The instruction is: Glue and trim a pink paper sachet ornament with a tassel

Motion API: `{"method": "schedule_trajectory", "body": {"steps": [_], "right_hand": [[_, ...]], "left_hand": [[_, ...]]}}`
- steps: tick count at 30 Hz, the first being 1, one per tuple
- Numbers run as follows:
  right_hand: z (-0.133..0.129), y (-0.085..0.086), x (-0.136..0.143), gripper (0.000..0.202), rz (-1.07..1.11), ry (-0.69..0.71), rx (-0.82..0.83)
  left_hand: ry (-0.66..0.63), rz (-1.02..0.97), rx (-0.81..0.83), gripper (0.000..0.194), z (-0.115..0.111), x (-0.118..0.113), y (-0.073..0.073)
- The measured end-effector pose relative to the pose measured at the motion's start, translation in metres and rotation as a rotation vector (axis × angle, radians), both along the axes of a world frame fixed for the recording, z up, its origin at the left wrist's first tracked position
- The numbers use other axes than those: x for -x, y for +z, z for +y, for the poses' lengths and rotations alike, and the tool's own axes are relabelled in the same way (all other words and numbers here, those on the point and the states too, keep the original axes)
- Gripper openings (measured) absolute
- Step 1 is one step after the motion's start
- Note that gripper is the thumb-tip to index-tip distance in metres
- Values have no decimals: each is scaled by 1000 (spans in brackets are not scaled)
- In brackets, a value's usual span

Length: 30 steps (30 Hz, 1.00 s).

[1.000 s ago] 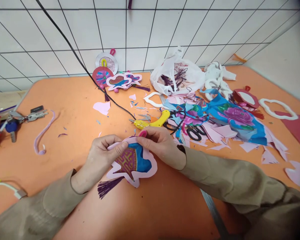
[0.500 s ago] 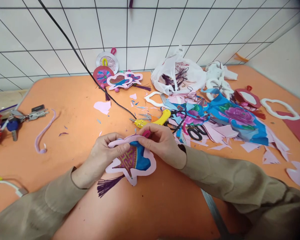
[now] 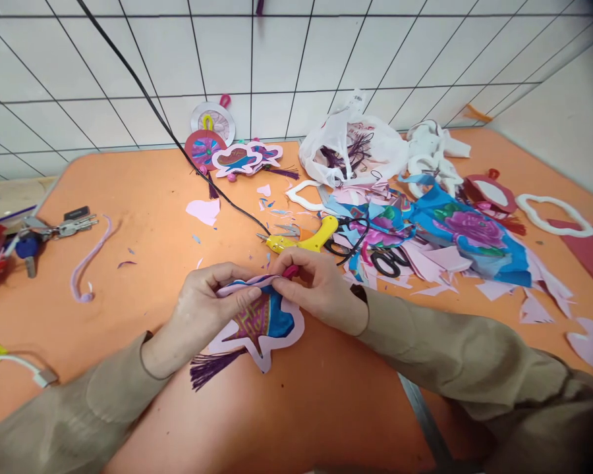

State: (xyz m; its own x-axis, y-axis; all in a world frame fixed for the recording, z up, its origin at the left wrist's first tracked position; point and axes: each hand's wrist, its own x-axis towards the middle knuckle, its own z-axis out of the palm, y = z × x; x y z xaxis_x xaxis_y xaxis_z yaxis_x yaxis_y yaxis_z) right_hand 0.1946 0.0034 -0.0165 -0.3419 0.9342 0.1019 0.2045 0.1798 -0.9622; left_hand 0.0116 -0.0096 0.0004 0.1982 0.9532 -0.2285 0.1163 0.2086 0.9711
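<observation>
Between my two hands is a flower-shaped ornament [image 3: 281, 316] with a pink border, a blue and brown patterned middle and a dark purple tassel [image 3: 216, 368] hanging at its lower left. My left hand [image 3: 217, 299] pinches its upper left edge, thumb in front. With thumb and fingers my right hand [image 3: 316, 286] grips the upper right edge, where a magenta loop [image 3: 290, 271] shows by the fingertips. What lies behind the ornament is hidden. Just beyond my right hand rests a yellow hot glue gun [image 3: 306, 238], its nozzle pointing left.
Finished-looking tasselled ornaments [image 3: 237, 159] stand against the tiled wall. A white plastic bag [image 3: 375, 148], floral blue fabric [image 3: 469, 227], scissors [image 3: 388, 263] and pink scraps [image 3: 435, 257] crowd the right side. Keys [image 3: 74, 225] and a lilac pipe-cleaner-like strip [image 3: 91, 263] lie left. A black cord [image 3: 143, 92] crosses the back.
The ornament's top edge has tipped and bent slightly, so its rim now shows more edge-on. Both hands keep their hold with small finger shifts.
</observation>
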Motion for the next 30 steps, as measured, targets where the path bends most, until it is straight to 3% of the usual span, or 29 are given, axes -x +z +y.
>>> {"method": "schedule_trajectory", "body": {"steps": [4, 6, 8, 11, 13, 16, 19, 24, 30], "right_hand": [[8, 11, -9, 14, -124, 134, -112], [19, 22, -23, 11, -307, 151, -329], [33, 31, -41, 17, -634, 173, -562], [52, 36, -63, 30, -1114, 243, -624], [60, 33, -71, 32, -1231, 313, -624], [65, 24, -73, 33, -1245, 340, -639], [69, 18, -70, 34, -1186, 355, -647], [77, 17, -74, 38, -1048, 369, -713], [80, 28, -89, 27, -795, 131, -781]], "left_hand": [[-20, 93, -33, 14, 5, 3, 0], [-68, 189, -25, 16, 9, 8, -2], [-114, 302, -49, 16, 12, 12, -5], [-187, 565, -253, 19, 14, 17, -9], [-249, 761, -463, 18, 15, 18, -12], [-327, 951, -746, 20, 15, 18, -16], [-362, 1007, -884, 23, 14, 17, -21], [-325, 1021, -925, 21, 13, 16, -25], [-311, 1025, -953, 21, 12, 15, -25]]}}
